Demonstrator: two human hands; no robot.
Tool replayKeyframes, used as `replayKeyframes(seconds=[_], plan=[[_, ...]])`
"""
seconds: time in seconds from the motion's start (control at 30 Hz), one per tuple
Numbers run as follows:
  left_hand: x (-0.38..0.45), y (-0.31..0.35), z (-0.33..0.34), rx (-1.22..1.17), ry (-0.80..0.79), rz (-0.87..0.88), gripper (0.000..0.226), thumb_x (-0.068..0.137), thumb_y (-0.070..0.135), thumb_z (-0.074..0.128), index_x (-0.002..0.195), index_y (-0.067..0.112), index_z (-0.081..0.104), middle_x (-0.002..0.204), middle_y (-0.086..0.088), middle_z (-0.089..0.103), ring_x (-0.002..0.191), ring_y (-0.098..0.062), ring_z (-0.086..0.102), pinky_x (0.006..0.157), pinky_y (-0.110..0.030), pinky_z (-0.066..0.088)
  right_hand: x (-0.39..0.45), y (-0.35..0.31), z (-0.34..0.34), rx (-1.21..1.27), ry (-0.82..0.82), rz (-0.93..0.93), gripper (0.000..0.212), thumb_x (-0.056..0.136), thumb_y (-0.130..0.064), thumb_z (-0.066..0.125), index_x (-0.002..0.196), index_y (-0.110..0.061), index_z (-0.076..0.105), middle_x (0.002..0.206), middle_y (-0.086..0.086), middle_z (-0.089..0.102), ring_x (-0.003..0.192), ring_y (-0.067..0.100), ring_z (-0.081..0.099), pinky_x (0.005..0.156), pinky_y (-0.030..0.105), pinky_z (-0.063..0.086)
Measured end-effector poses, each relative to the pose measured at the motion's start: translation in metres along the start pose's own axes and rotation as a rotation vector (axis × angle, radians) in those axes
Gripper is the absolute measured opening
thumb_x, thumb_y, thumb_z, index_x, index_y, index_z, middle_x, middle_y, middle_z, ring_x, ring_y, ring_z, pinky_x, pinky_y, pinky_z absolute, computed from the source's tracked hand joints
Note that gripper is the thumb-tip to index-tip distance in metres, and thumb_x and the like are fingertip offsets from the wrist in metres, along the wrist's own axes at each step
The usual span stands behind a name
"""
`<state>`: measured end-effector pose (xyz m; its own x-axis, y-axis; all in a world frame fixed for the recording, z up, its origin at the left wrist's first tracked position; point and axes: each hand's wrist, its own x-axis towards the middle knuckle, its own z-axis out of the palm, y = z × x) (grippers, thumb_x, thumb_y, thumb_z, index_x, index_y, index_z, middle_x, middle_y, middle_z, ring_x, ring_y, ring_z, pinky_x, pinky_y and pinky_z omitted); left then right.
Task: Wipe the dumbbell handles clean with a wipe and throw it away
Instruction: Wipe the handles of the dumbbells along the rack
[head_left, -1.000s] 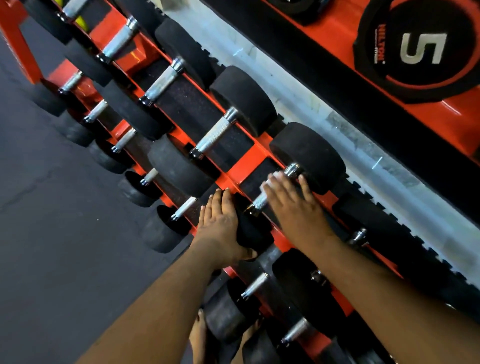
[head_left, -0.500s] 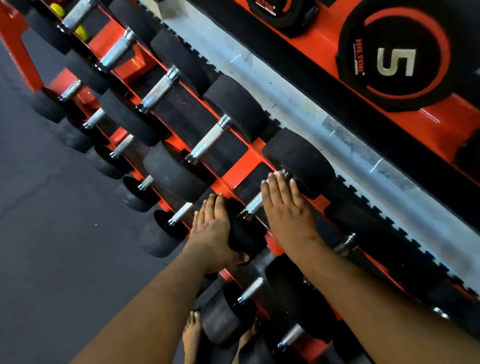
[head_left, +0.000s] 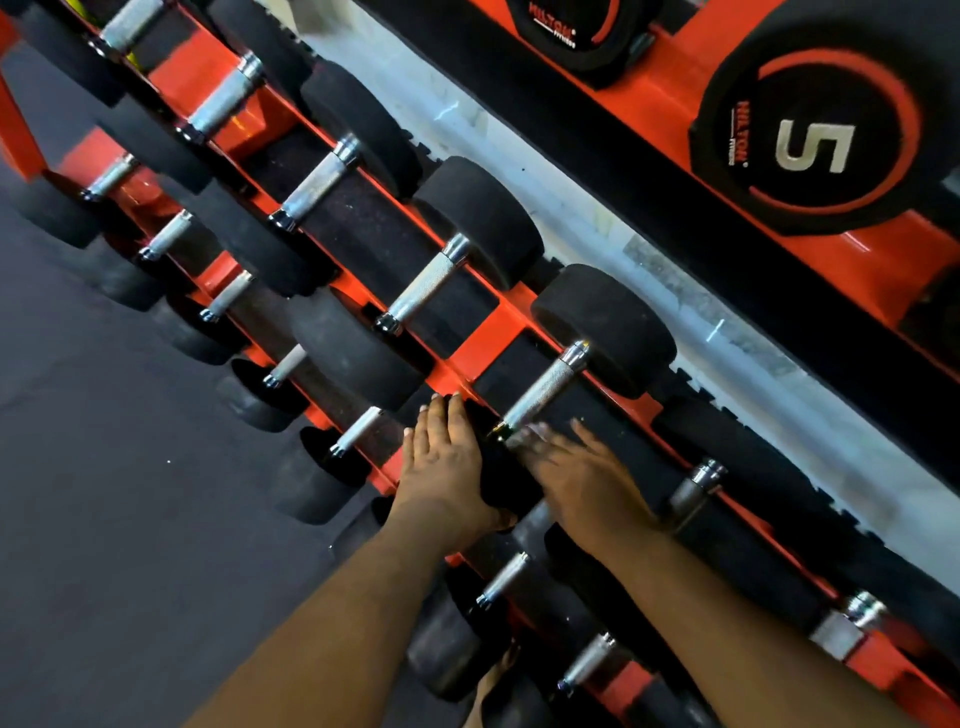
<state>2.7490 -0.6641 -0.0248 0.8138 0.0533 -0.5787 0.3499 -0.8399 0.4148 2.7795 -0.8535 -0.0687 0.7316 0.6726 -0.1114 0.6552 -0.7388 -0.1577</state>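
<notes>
Black-headed dumbbells with knurled steel handles lie in rows on an orange rack (head_left: 483, 345). My left hand (head_left: 447, 467) lies on the near head (head_left: 501, 478) of one dumbbell, fingers laid straight along it and thumb hooked round its lower side. My right hand (head_left: 582, 480) is blurred with motion, fingers stretched out at the near end of that dumbbell's handle (head_left: 545, 387). A pale smear under its fingertips may be the wipe (head_left: 522, 435); it is too blurred to be sure. Most of the handle is bare above the hand.
More dumbbells fill the upper row to the left (head_left: 426, 283) and the lower row (head_left: 358, 428). A black weight plate marked 5 (head_left: 810, 145) hangs on another orange stand beyond a pale floor strip. Dark rubber floor lies at the left. My bare foot (head_left: 493, 675) shows below.
My right hand has slid down the handle from its far end to its near end, uncovering the steel. My left hand has stayed on the near head.
</notes>
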Motion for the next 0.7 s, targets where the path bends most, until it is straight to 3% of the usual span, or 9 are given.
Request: replayKeyframes(seconds=[0.07,0.13,0.2,0.23,0.3,0.37,0.5,0.63,0.7], plan=[[0.000,0.000,0.000,-0.006,-0.002,0.001,0.153,0.063,0.051,0.091,0.157,0.009,-0.022,0.167,-0.013,-0.020,0.156,-0.028,-0.017,0.127,-0.046,-0.005,0.001,-0.007,0.008,0.321,0.032,0.390,0.042,0.093,-0.010,0.051,0.129,-0.023,0.069,0.130,0.002,0.068,0.118,0.022,0.065,0.099,0.038,0.052],[0.000,0.000,-0.001,-0.005,0.004,0.009,0.151,0.064,0.052,0.090,0.157,0.008,-0.021,0.167,-0.014,-0.019,0.156,-0.030,-0.016,0.127,-0.045,-0.006,0.015,-0.019,0.001,0.842,0.160,0.840,0.026,0.094,-0.017,0.060,0.110,-0.026,0.078,0.113,0.002,0.075,0.105,0.022,0.070,0.087,0.031,0.056],[-0.002,0.000,-0.002,-0.003,0.012,0.013,0.150,0.064,0.053,0.089,0.157,0.007,-0.020,0.167,-0.015,-0.018,0.156,-0.031,-0.015,0.126,-0.045,-0.007,0.033,-0.032,-0.008,1.319,0.242,1.195,0.021,0.092,-0.011,0.058,0.092,-0.018,0.078,0.093,0.002,0.076,0.087,0.019,0.070,0.071,0.022,0.056],[-0.003,0.000,-0.001,0.000,0.018,0.016,0.149,0.065,0.054,0.088,0.157,0.007,-0.020,0.167,-0.016,-0.018,0.156,-0.031,-0.015,0.126,-0.045,-0.007,0.042,-0.035,-0.012,1.435,0.243,1.295,0.021,0.093,-0.006,0.057,0.092,-0.013,0.076,0.086,0.004,0.073,0.080,0.019,0.067,0.067,0.023,0.054],[-0.003,0.000,0.000,0.000,0.023,0.025,0.148,0.066,0.055,0.087,0.157,0.007,-0.019,0.167,-0.017,-0.017,0.156,-0.032,-0.016,0.126,-0.045,-0.008,0.058,-0.037,-0.016,1.559,0.275,1.394,0.019,0.095,-0.003,0.053,0.092,-0.006,0.072,0.082,0.012,0.068,0.076,0.023,0.062,0.068,0.030,0.051],[-0.002,0.000,0.000,-0.009,0.011,0.020,0.148,0.066,0.055,0.087,0.157,0.008,-0.020,0.167,-0.016,-0.017,0.156,-0.032,-0.016,0.126,-0.045,-0.008,0.071,-0.026,-0.023,1.713,0.349,1.445,0.020,0.097,-0.005,0.049,0.094,-0.009,0.068,0.088,0.014,0.068,0.079,0.024,0.064,0.068,0.032,0.051],[-0.002,-0.001,-0.001,-0.027,0.000,0.025,0.147,0.068,0.055,0.086,0.156,0.008,-0.022,0.167,-0.016,-0.019,0.155,-0.032,-0.016,0.126,-0.046,-0.008,0.084,0.004,-0.030,1.923,0.633,1.469,0.029,0.096,-0.019,0.061,0.123,-0.012,0.064,0.118,0.009,0.070,0.111,0.024,0.065,0.084,0.038,0.048],[-0.004,-0.001,-0.001,-0.032,0.004,0.042,0.145,0.070,0.058,0.082,0.156,0.007,-0.022,0.166,-0.017,-0.021,0.155,-0.032,-0.019,0.124,-0.045,-0.011,0.083,-0.017,-0.016,1.885,0.385,1.396,0.021,0.091,-0.020,0.068,0.107,-0.008,0.068,0.107,0.018,0.069,0.093,0.028,0.067,0.086,0.042,0.055],[-0.004,-0.002,0.000,-0.026,0.022,0.044,0.143,0.070,0.059,0.082,0.157,0.007,-0.020,0.167,-0.017,-0.019,0.155,-0.032,-0.017,0.125,-0.045,-0.010,0.083,-0.008,-0.020,1.969,0.425,1.329,0.023,0.094,-0.025,0.064,0.108,-0.007,0.067,0.099,0.015,0.069,0.088,0.024,0.066,0.082,0.036,0.055]])
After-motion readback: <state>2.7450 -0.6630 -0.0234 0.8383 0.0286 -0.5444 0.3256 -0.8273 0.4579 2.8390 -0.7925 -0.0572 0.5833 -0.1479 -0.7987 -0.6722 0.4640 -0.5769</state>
